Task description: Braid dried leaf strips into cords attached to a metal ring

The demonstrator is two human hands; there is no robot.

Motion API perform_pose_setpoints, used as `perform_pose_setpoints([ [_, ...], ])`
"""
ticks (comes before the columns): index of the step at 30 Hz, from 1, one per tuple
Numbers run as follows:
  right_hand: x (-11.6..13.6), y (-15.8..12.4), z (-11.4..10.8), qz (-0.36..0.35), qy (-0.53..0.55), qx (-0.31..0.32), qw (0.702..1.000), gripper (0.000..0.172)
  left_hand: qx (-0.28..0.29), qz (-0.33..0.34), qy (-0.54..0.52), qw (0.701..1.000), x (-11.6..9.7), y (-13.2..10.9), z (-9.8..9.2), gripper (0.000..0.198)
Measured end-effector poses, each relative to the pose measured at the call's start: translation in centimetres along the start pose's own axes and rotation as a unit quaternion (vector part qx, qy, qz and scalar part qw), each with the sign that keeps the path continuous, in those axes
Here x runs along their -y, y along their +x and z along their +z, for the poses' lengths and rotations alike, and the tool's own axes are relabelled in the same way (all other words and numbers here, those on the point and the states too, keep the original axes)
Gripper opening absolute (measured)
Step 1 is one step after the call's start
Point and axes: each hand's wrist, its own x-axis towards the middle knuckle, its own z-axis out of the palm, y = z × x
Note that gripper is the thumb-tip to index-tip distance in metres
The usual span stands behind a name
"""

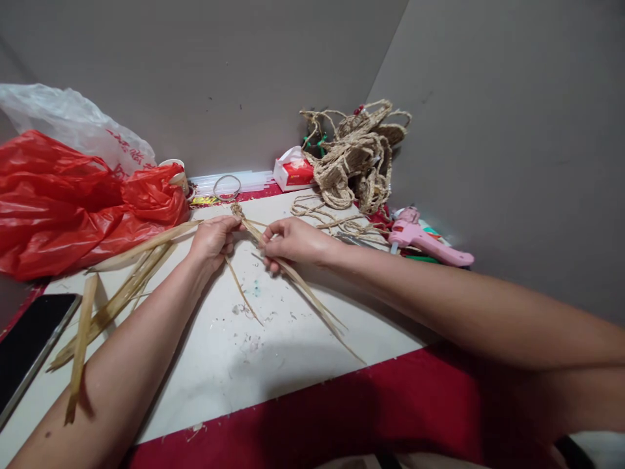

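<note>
Dried straw strands [305,290] run from a small knotted end [237,210] down toward the lower right, over the white board. My right hand [288,242] pinches these strands a little below the knot. Beside the knot, my left hand [215,240] is closed with thumb and fingers on the straw, and a thin strand [243,291] hangs below it. Another pale strip [141,246] stretches left from that hand. Wider dried leaf strips [114,303] lie by my left forearm.
A red plastic bag [73,208] and a phone [32,348] are at left. Clear sticks [256,181], a metal ring [227,187] and a tissue pack [294,170] line the back. Braided straw cord [342,163] is heaped near a pink glue gun [430,241] at right.
</note>
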Motion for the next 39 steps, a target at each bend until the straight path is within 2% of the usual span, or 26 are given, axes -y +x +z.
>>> perform_pose_setpoints([
  [2,-0.2,-1.8,-0.8,0.005,-0.081,0.069,0.994,0.009,0.002,-0.003,-0.001,1.0,0.0,0.1,0.0,0.01],
  [4,0.0,-3.5,-2.0,-0.018,-0.189,0.093,0.977,0.006,0.01,-0.007,-0.001,1.0,0.0,0.1,-0.1,0.01],
  [5,0.3,-4.0,-2.7,-0.042,-0.231,0.073,0.969,0.008,0.016,-0.011,-0.002,1.0,-0.1,0.1,-0.1,0.01],
  [7,1.0,-4.2,-4.0,-0.105,-0.263,-0.019,0.959,0.015,0.026,-0.015,-0.007,1.0,-0.2,0.1,-0.2,0.011],
  [9,1.7,-3.0,-4.8,-0.166,-0.246,-0.122,0.947,0.019,0.032,-0.02,-0.013,0.999,-0.3,0.1,-0.2,0.01],
  [11,2.1,-1.0,-4.8,-0.197,-0.225,-0.166,0.94,0.019,0.036,-0.026,-0.016,0.999,-0.4,0.0,-0.2,0.009],
  [13,2.3,1.3,-4.2,-0.172,-0.216,-0.141,0.951,0.019,0.04,-0.031,-0.017,0.999,-0.5,0.0,-0.2,0.009],
  [16,2.5,3.7,-3.0,-0.095,-0.193,-0.056,0.975,0.024,0.048,-0.032,-0.015,0.998,-0.5,0.0,-0.3,0.009],
  [20,2.6,4.9,-2.4,-0.018,-0.081,0.031,0.996,0.026,0.045,-0.032,-0.01,0.998,-0.5,0.1,-0.3,0.008],
  [24,2.3,5.4,-3.1,0.017,0.009,0.084,0.996,0.023,0.053,-0.034,-0.003,0.998,-0.5,0.1,-0.4,0.01],
  [27,2.0,5.6,-3.4,0.017,0.04,0.1,0.994,0.02,0.055,-0.038,0.003,0.998,-0.6,0.1,-0.4,0.01],
  [34,2.0,5.7,-3.4,0.027,0.038,0.126,0.991,0.019,0.046,-0.04,0.012,0.998,-0.6,0.1,-0.3,0.009],
  [39,2.2,5.3,-3.7,0.014,-0.027,0.105,0.994,0.02,0.039,-0.038,0.017,0.998,-0.5,0.1,-0.3,0.01],
])
